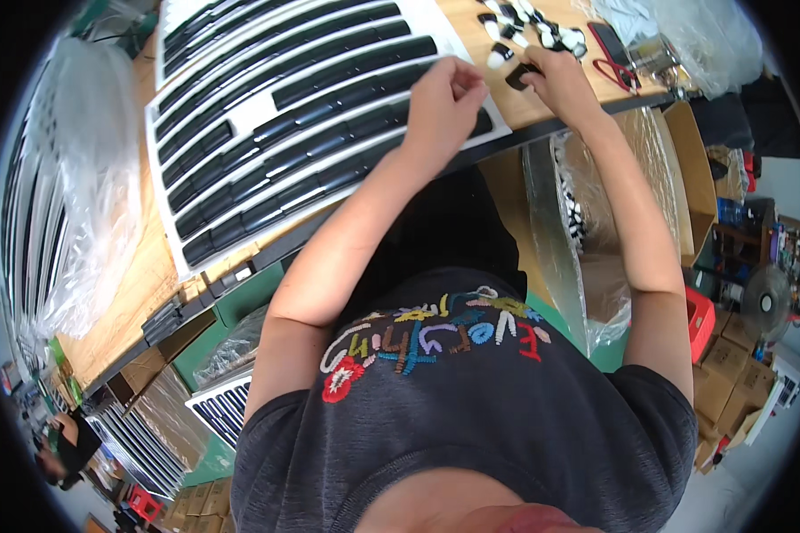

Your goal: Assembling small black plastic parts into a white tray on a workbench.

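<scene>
A white tray (256, 108) holds rows of glossy black pieces (302, 153), with gaps in some rows. My left hand (444, 108) is over the tray's right end, its fingertips pinched together; whether anything small sits between them is hidden. Just right of the tray, my right hand (562, 87) grips a small dark flat piece (519, 77) between thumb and fingers, low over the wooden table (471, 25). Beyond that hand lies a loose pile of small black-and-white parts (498, 55), partly covered by my fingers.
At the table's right stand a dark phone-like slab (608, 43), a red looped item (615, 75) and a clear container (656, 57). Plastic sheeting (93, 169) covers striped trays at left. A plastic-lined carton (693, 169) stands below the edge. Another person (73, 444) is far left.
</scene>
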Demonstrator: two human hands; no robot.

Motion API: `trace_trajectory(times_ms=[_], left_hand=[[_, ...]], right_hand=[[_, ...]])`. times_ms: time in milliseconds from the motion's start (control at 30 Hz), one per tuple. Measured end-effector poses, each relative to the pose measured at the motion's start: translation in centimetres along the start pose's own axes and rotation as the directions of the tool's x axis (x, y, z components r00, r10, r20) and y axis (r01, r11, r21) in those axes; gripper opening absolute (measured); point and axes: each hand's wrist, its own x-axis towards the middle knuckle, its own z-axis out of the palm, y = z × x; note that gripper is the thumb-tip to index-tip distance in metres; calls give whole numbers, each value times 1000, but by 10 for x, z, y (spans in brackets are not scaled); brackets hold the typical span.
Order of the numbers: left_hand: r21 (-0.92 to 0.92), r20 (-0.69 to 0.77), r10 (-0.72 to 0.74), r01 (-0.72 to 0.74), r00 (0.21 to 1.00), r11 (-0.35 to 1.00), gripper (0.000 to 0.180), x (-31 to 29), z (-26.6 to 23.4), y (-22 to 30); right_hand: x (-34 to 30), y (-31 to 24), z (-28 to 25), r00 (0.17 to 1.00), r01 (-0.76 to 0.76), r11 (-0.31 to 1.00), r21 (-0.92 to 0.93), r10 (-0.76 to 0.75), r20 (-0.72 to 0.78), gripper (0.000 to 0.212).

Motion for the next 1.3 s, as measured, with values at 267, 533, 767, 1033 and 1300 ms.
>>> trace_trajectory(times_ms=[267,533,767,1033,1300], left_hand=[[222,-181,125,-83,976,971,11,-44,-105,12],[158,-254,-16,58,967,986,9,-69,-161,16],[139,-280,-16,57,960,989,6,-67,-151,11],[94,-331,-35,70,943,993,6,-67,-153,18],[195,-425,43,45,904,980,7,-77,-192,30]], right_hand=[[0,18,-5,984,-178,972,154,173,43,21],[43,6,-19,945,-291,940,180,312,-102,51],[52,47,55,934,-308,944,118,324,-151,56],[56,41,52,916,-383,911,154,396,-68,43],[32,17,19,832,-422,838,345,509,-221,55]])
